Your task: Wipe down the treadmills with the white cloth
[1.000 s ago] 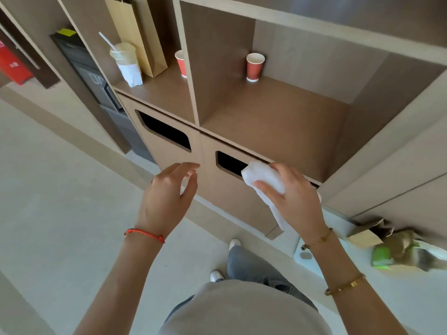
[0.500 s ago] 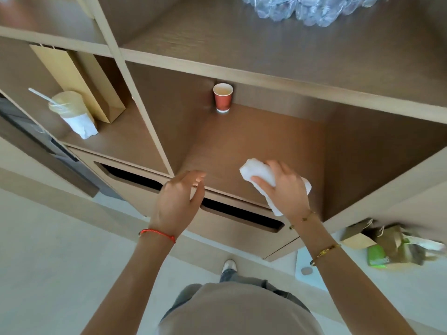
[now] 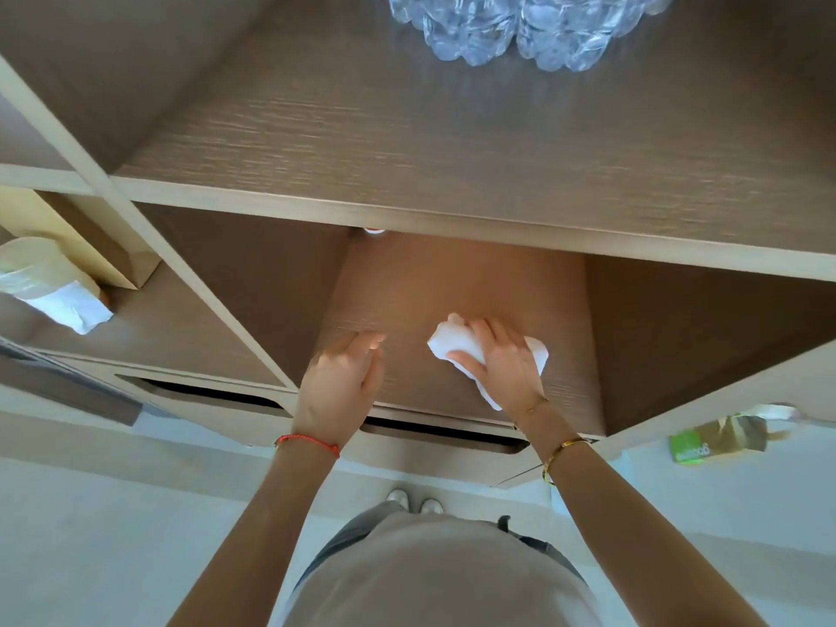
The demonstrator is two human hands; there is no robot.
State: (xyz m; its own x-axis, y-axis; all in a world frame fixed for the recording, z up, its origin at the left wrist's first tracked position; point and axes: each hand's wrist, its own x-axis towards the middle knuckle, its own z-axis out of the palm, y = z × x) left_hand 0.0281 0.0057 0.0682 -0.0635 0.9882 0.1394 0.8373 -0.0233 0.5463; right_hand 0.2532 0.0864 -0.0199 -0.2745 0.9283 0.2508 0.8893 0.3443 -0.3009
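Lettering on the green pack (image 3: 690, 448) is unreadable; right hand (image 3: 502, 362) grips the cloth (image 3: 445, 343) on the shelf (image 3: 407, 310); left hand (image 3: 339, 382) hovers, fingers relaxed.

Bare shelf (image 3: 452, 282) ahead — cup (image 3: 374, 230) behind

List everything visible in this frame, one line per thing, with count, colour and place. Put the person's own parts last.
white cloth: one, white, on the middle shelf floor under the right hand
shelving unit: one, brown wood with pale edges, fills the upper frame
water bottles: a clear bundle, count unclear, on the upper shelf
red cup: one, mostly hidden at the back of the middle shelf
lidded drink cup: one, pale, left compartment, white wrap at its base
paper bag: one, tan, behind that cup
green and brown packaging: low right, contents unclear
left hand: fingers relaxed, over the shelf front, red wrist cord
right hand: grips the cloth, gold bracelets
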